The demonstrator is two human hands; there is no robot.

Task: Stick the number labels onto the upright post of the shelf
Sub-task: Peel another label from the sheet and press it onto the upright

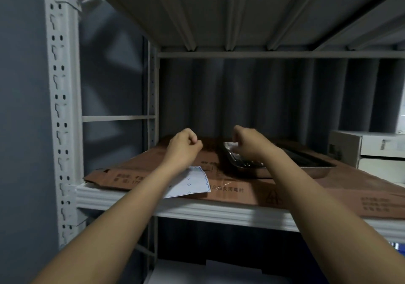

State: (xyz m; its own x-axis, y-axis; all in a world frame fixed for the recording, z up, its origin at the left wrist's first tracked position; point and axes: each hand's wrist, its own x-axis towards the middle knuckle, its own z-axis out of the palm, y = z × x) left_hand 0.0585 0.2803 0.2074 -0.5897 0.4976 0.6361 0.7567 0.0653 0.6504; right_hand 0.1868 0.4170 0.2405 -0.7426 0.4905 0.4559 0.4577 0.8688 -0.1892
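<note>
We see both fists curled over the shelf, label sheet (190,182) lying flat under our left hand (183,143), right hand (247,141) farther off, upright post (57,99) well left; any pinched label unclear.

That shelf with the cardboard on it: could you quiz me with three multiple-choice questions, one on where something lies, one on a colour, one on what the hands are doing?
1. Where does the label sheet lie?
A. On the brown cardboard, near the shelf's front edge
B. Inside the metal tray
C. On the floor

2. What colour is the upright post?
A. Red
B. White
C. Black

3. How are the hands?
A. Both flat on the cardboard
B. Both raised above the shelf with fingers curled
C. Both gripping the post

Answers:
1 A, the sheet rests on the cardboard beneath the left forearm.
2 B, the perforated post at the left is white.
3 B, the left hand and right hand hover with curled fingers, the right over the metal tray.
</note>
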